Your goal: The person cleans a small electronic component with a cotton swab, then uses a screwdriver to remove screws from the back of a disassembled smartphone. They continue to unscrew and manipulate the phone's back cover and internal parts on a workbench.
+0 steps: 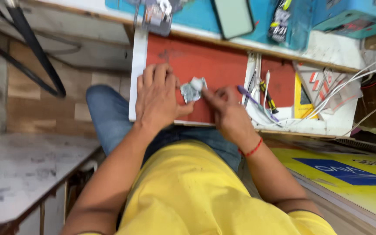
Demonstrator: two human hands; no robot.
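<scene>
A small crumpled piece of silvery foil or paper [193, 89] lies on the red bottom of an open drawer [214, 65]. My left hand [157, 98] rests flat on the drawer's bottom just left of the piece, its thumb under it. My right hand [226, 111] pinches the right edge of the crumpled piece with thumb and forefinger. A red thread band circles my right wrist.
The drawer's right compartments hold a purple pen [257, 103], screwdrivers [268, 100], white cables [349, 85] and a yellow card [303, 102]. A blue mat [196, 13] above carries a phone [233, 17] and small parts. A marble slab [18, 174] sits at left, a yellow board [353, 174] at right.
</scene>
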